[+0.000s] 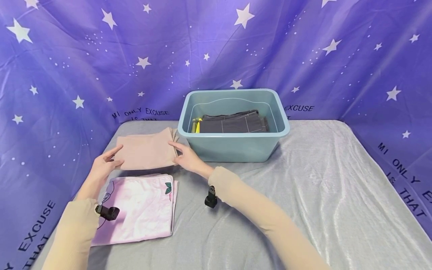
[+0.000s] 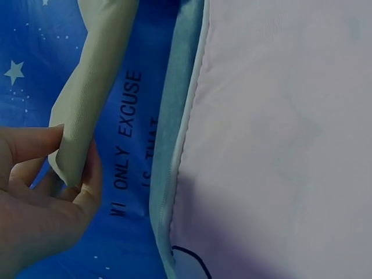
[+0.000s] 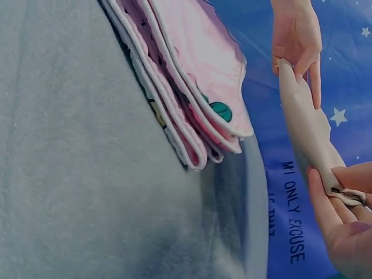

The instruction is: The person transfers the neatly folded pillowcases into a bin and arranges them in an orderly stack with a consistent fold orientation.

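Both hands hold a folded beige-pink cloth point(image 1: 145, 151) by its two ends, just above the table, left of the bin. At its left end, the left hand point(image 1: 102, 167) pinches the cloth between thumb and fingers, as the left wrist view also shows with the hand point(image 2: 52, 192). The right hand point(image 1: 189, 157) grips the opposite end, where layered edges show; in the right wrist view its fingers point(image 3: 325, 203) curl round that end. Nearer the person lies a folded pink blanket point(image 1: 141, 210) with a green leaf print and white piped edges.
A blue-grey plastic bin point(image 1: 233, 144) stands at the back middle, with dark folded checked cloth point(image 1: 233, 123) and a yellow item point(image 1: 198, 125) inside. Grey plush fabric point(image 1: 320, 187) covers the table. A purple star-print curtain point(image 1: 216, 45) hangs behind and at both sides.
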A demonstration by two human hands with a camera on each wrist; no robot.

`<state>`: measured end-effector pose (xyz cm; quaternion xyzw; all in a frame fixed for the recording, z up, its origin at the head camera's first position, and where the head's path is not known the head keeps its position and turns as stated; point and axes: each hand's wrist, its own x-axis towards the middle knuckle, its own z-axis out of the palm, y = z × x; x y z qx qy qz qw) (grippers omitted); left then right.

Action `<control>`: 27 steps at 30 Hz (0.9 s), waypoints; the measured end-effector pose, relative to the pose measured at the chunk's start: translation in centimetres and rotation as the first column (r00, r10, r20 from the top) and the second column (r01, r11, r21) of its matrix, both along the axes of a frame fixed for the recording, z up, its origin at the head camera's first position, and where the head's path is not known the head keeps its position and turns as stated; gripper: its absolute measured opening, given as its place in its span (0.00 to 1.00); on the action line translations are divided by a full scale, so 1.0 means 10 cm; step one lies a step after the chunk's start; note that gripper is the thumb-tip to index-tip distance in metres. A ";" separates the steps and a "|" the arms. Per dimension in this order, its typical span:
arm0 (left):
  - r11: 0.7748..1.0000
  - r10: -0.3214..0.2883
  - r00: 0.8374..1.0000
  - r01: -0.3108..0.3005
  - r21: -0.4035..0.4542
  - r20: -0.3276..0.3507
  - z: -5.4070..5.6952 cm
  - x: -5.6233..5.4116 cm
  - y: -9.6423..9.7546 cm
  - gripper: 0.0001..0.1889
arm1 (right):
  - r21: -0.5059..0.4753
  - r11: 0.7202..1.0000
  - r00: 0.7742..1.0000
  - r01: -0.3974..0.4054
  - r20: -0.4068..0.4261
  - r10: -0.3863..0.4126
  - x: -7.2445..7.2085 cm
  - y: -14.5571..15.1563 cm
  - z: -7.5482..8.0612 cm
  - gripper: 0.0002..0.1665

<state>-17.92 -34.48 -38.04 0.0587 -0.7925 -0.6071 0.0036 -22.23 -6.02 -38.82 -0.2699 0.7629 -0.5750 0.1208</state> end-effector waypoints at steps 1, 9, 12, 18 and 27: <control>1.000 -0.001 1.000 0.001 0.012 -0.006 0.00 0.02 0.00 0.31 | 0.002 1.000 1.000 0.000 -0.004 0.000 -0.01 -0.01 -0.03 0.37; 0.998 0.013 0.999 -0.011 0.061 -0.031 0.09 0.11 -0.01 0.31 | -0.027 0.999 0.999 -0.041 -0.005 0.041 0.01 0.02 0.06 0.38; 0.996 0.015 1.000 -0.013 0.085 -0.024 0.14 0.13 0.00 0.31 | -0.018 0.999 0.999 -0.042 -0.017 0.042 0.03 0.04 0.11 0.37; 0.992 0.020 0.999 -0.015 0.128 -0.034 0.23 0.18 0.00 0.32 | -0.015 0.999 0.999 -0.052 -0.015 0.051 0.06 0.06 0.21 0.37; 0.974 -0.029 0.992 0.056 0.221 -0.121 0.28 0.25 0.00 0.31 | -0.026 0.997 0.997 -0.073 -0.007 0.073 0.11 0.11 0.37 0.37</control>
